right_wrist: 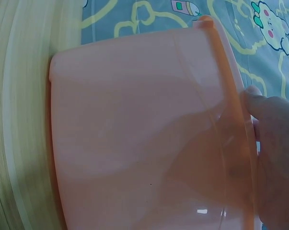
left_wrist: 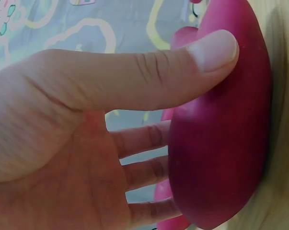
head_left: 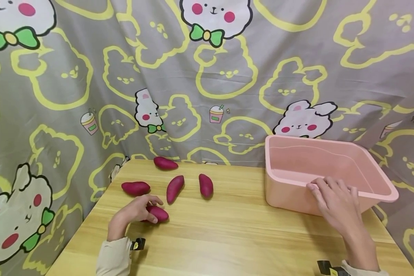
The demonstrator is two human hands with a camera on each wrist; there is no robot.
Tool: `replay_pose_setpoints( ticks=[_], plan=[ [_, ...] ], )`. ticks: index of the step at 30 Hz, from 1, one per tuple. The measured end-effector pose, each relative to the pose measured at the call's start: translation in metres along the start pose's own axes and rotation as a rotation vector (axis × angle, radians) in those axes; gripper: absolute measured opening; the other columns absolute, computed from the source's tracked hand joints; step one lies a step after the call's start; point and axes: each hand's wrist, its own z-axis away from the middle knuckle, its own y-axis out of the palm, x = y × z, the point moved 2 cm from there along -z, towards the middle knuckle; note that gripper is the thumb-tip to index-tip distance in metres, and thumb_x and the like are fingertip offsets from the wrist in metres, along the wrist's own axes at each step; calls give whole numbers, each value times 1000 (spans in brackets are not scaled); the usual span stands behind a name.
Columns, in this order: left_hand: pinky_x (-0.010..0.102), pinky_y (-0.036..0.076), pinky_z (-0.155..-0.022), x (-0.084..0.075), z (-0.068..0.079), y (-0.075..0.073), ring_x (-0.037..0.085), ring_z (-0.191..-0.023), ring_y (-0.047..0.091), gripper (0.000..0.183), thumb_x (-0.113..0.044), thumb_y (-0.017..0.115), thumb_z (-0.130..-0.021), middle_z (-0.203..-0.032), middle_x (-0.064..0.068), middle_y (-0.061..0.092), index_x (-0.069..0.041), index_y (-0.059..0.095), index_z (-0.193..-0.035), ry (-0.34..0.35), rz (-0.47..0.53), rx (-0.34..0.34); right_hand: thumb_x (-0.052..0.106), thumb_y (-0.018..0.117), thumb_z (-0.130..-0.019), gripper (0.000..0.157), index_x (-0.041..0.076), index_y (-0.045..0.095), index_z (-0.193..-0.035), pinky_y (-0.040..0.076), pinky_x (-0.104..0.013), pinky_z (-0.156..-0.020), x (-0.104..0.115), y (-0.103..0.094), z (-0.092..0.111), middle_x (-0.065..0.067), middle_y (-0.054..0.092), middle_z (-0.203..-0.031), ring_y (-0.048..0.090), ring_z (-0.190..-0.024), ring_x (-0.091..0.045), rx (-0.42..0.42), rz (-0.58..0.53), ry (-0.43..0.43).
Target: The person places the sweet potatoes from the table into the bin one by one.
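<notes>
My left hand (head_left: pixel 138 211) holds a purple sweet potato (head_left: pixel 160 214) at the near left of the table. In the left wrist view, the thumb (left_wrist: pixel 213 52) lies across the near side of this sweet potato (left_wrist: pixel 221 143), and the other fingers reach behind it. Their tips are hidden there. At the right, my right hand (head_left: pixel 341 203) grips the near rim of a pink plastic tub (head_left: pixel 289 193), fingers over the edge. The right wrist view has the tub's outer wall (right_wrist: pixel 134 124) up close, with the thumb (right_wrist: pixel 254 96) at the rim.
More sweet potatoes lie beyond my left hand: one at the left (head_left: pixel 135 188), one at the back (head_left: pixel 165 163), one in the middle (head_left: pixel 175 189) and one farther right (head_left: pixel 206 186). A patterned curtain (head_left: pixel 234 84) hangs behind the wooden table (head_left: pixel 220 237).
</notes>
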Motion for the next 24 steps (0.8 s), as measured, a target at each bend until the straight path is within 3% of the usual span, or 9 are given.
replay_pose_setpoints(
  ticks=[14, 24],
  plan=[
    [32, 46, -74, 5, -1, 5, 22, -84, 54, 37, -5, 92, -71, -92, 4, 61, -11, 70, -100, -5, 16, -16, 34, 56, -106, 18, 18, 64, -105, 27, -60, -77, 0, 0, 2, -8, 61, -102, 52, -101, -41, 4, 16, -5],
    [32, 47, -74, 2, -2, 2, 22, -85, 56, 35, -9, 91, -74, -91, 3, 62, -9, 70, -101, 51, 17, -68, 36, 57, -105, 20, 17, 64, -106, 28, -59, -77, 0, 0, 0, -9, 62, -104, 53, -100, -41, 3, 26, -5]
  ],
)
